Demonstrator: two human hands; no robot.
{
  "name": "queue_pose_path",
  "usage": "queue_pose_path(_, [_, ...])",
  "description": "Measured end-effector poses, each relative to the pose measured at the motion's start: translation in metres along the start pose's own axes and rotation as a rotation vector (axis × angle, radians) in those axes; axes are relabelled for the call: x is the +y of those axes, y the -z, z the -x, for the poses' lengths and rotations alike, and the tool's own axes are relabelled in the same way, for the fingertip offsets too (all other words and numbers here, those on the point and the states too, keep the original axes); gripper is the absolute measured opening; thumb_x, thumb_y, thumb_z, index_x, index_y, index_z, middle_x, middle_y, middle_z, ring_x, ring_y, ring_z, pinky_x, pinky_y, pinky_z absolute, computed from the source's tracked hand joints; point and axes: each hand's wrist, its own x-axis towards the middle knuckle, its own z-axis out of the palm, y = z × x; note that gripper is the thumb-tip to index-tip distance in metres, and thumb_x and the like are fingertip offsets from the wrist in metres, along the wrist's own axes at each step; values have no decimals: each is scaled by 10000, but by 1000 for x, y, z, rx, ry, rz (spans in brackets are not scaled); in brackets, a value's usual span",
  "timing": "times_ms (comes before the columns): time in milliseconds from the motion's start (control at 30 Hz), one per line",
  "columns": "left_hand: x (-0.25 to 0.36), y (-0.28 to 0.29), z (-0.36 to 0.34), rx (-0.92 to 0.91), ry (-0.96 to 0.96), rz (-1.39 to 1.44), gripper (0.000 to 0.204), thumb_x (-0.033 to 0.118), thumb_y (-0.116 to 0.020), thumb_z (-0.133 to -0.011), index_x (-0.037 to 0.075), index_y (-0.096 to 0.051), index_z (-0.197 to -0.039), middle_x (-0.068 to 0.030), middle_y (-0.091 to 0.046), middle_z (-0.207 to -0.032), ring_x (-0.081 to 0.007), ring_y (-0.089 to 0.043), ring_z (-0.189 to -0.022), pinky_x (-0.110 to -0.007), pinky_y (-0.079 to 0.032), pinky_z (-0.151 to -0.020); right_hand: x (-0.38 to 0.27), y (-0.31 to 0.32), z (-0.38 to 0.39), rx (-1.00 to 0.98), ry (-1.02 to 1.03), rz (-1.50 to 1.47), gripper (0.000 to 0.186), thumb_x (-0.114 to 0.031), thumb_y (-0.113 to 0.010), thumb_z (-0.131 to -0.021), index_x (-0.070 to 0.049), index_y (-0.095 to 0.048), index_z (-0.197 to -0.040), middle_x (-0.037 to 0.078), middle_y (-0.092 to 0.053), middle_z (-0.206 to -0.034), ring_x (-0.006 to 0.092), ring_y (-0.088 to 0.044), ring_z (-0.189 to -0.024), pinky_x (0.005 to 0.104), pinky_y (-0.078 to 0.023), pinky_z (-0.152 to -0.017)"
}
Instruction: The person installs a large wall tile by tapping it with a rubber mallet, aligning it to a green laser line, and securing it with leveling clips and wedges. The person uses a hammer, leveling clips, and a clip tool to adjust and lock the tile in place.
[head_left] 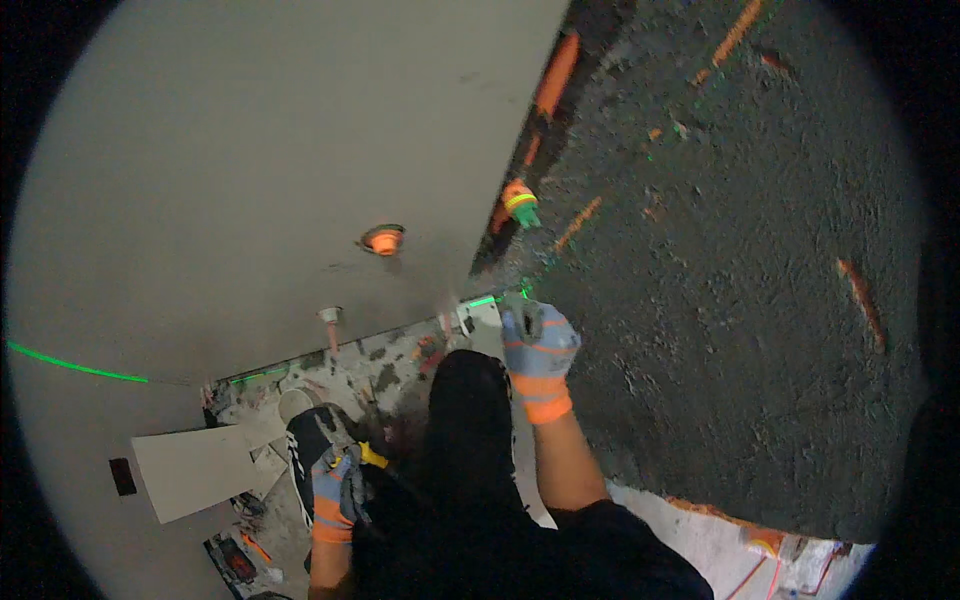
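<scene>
My right hand [540,355], in a grey and orange glove, is closed around a small grey, mortar-coated piece [529,318] at the lower edge of the dark mortar-covered surface [740,330], beside a green laser line [482,301] and a small white piece [480,316]. My left hand [333,490], gloved alike, is low beside my leg, closed on a mortar-smeared tool [372,455] with a yellow part; its exact kind is unclear. Above my right hand, a green and orange pipe fitting [520,205] sticks out at the join with the plain grey wall [250,150].
An orange-centred fitting [383,240] and a white-capped pipe [330,316] project from the grey wall. A white board [185,470] lies at left, near a pale bucket [298,404]. Rubble covers the floor around my legs [465,420]. Tools [240,560] lie at lower left.
</scene>
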Motion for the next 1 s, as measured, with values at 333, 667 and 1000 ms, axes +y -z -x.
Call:
queue_pose_path(333, [-20,34,-17,-333,164,207,72,60,-493,-791,44,-517,-857,-125,-569,-737,-215,-514,-400,-343,-437,-332,112,33,95,-428,-340,478,269,-140,-555,-687,-42,-533,-937,133,-569,-862,296,-555,-754,365,-446,-637])
queue_pose_path(667, [5,-3,1,149,132,-116,163,88,-536,-770,0,-546,-906,-105,-569,-624,-198,-511,-403,-301,-413,-358,164,-5,157,-865,-892,626,351,-309,-487,-760,-35,-519,-977,179,-576,-900,326,-555,-847,391,-444,-731])
queue_pose_path(1000, [0,12,-24,-23,280,-30,54,56,-558,-761,30,-523,-792,-86,-528,-539,-180,-466,-336,-295,-408,-295,95,-5,91,-565,-598,450,462,-296,-562,-720,-48,-467,-1099,170,-550,-970,312,-537,-888,363,-433,-760])
